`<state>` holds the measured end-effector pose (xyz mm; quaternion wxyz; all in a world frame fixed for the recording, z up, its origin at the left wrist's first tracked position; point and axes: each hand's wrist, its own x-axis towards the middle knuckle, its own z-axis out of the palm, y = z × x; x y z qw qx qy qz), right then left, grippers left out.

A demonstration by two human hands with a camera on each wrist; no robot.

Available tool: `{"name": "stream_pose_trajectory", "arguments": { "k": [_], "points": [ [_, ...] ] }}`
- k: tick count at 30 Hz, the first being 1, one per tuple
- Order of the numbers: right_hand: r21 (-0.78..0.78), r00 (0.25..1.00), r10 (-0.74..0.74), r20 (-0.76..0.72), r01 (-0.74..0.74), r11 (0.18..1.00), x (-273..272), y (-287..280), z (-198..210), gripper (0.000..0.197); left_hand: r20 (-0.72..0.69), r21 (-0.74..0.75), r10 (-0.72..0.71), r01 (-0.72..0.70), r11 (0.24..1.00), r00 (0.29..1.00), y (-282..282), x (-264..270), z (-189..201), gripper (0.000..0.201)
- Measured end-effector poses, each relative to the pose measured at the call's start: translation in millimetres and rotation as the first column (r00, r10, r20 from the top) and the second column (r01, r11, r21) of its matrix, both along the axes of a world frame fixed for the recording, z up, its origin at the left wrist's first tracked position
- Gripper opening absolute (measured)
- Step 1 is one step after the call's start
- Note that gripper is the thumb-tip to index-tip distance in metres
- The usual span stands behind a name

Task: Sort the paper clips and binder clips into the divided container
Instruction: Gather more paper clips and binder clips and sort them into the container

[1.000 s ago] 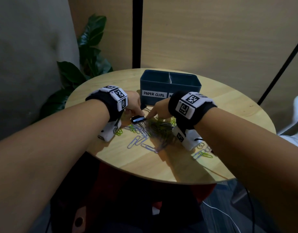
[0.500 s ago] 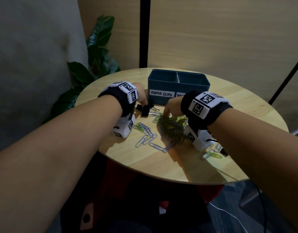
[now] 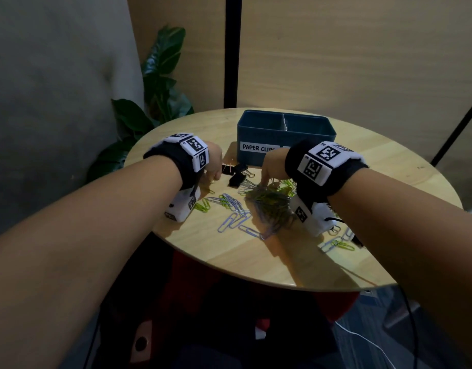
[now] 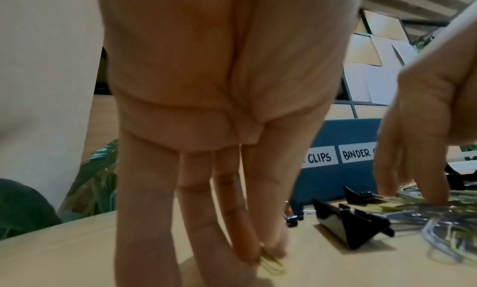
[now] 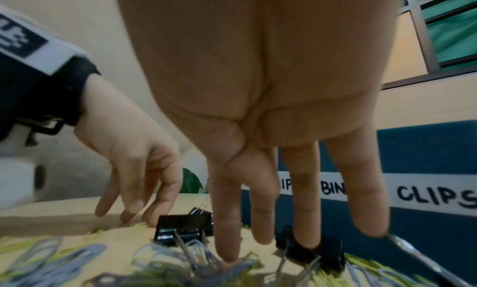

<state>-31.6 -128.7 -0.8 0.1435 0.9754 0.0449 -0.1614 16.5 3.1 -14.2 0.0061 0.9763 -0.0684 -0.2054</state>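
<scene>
A blue divided container, labelled PAPER CLIPS and BINDER CLIPS, stands at the back of the round wooden table. In front of it lie black binder clips and a heap of green and blue paper clips. My left hand reaches down left of the binder clips. In the left wrist view its thumb and fingers pinch a green paper clip on the table. My right hand points straight fingers into the heap, beside two binder clips.
More paper clips lie by my right wrist near the table's right edge. A leafy plant stands behind the table on the left. The table's front edge is close to me, and cables hang below it.
The black binder clip that was at my left fingers now lies on the table. My left hand has dropped to a green paper clip. My right hand stays on the heap.
</scene>
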Motion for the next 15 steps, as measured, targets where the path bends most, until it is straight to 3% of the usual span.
{"name": "stream_pose_trajectory", "arguments": {
  "k": [2, 5, 11, 13, 15],
  "points": [
    [0.055, 0.999, -0.032, 0.041, 0.03, 0.998, 1, 3, 4, 0.05, -0.117, -0.064, -0.004, -0.003, 0.998, 0.993, 4, -1, 0, 0.025],
    [0.158, 0.999, 0.033, 0.01, -0.034, 0.987, 1, 2, 4, 0.043, -0.141, -0.067, -0.036, 0.026, 0.997, 0.989, 4, -13, 7, 0.027],
    [0.178, 0.983, 0.161, -0.092, -0.143, 0.974, -10, -2, -3, 0.051, -0.119, 0.165, -0.076, 0.096, 0.982, 0.99, 15, -19, 3, 0.036],
    [0.168, 0.986, 0.126, -0.11, -0.107, 0.98, -12, -4, -4, 0.043, -0.159, 0.086, -0.089, 0.104, 0.991, 0.983, 14, -23, 0, 0.033],
    [0.224, 0.993, 0.073, -0.088, -0.052, 0.973, -10, -6, -3, 0.035, -0.277, -0.113, -0.084, 0.055, 0.992, 0.957, 10, -28, 1, 0.033]
  ]
}}
